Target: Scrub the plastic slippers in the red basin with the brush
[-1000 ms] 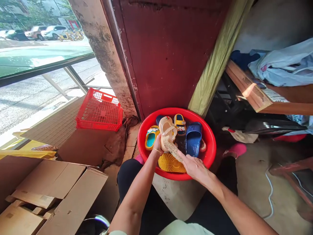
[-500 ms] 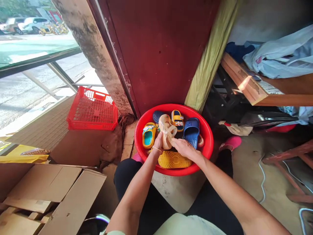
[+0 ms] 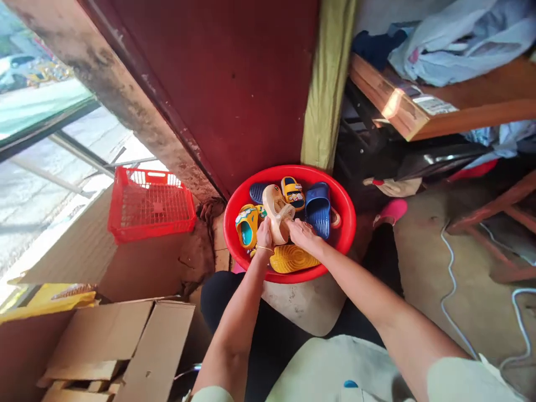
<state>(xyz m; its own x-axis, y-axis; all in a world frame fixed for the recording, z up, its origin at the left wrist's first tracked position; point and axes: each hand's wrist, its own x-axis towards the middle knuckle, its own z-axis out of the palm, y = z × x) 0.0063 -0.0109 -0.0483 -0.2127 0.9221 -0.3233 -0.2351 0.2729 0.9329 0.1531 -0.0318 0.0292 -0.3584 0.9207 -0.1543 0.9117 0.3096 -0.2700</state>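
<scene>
A beige sandal with crossed straps is held over the red basin. My left hand is closed around its left side near the heel. On the right side, my right hand has its fingers at the sandal's strap and opening; the fingertips are partly hidden there. Around it in the basin lie a yellow slipper with a teal inside, a navy-and-yellow slipper, a dark blue slide and a yellow shoe turned sole-up.
A red plastic crate stands at the left on cardboard. Opened cardboard boxes fill the lower left. A wooden table with plastic bags is at the upper right. A dark red door rises behind the basin; a pale cable lies on the floor.
The camera view has tilted and shifted, so the basin appears slightly left and higher. The left hand keeps hold of the sandal, while the right hand's fingers sit further into its opening.
</scene>
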